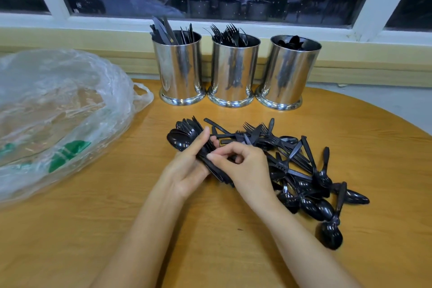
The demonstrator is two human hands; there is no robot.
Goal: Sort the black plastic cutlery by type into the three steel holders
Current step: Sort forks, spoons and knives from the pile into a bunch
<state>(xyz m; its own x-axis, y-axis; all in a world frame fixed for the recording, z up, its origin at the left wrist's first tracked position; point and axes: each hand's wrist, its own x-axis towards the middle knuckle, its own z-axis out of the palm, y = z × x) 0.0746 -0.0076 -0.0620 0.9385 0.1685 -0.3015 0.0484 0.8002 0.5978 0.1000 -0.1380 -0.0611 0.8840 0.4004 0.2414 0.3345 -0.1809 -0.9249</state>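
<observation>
My left hand [187,167] grips a stack of spoons [181,139] near the middle of the worktop [210,236]. The thumb lies along the top of the handles and the fingers are wrapped underneath. The nested bowls fan out past my fingertips towards the far left. My right hand [244,167] is curled in against the same stack, with thumb and forefinger pinching at the handles just beside my left thumb. Whether it holds one spoon or several I cannot tell.

The unsorted pile of cutlery [301,168] lies to the right of my hands, stretching towards the right edge of the worktop. Forks and knives are tangled at its far end and spoons are heaped at its near end. One loose spoon [330,237] lies nearest me, bowl down.

Three steel holders stand upright in a row along the far edge, their flared bases almost touching. The left holder [178,70] carries knives [163,30], blades up and leaning left. The middle holder [233,72] is packed with forks [228,33], tines up. The right holder [289,72] has spoons [292,42] whose bowls barely clear the rim.

A crumpled clear plastic bag [58,110] with green print covers the left edge of the worktop, one handle loop reaching towards the left holder's base.
</observation>
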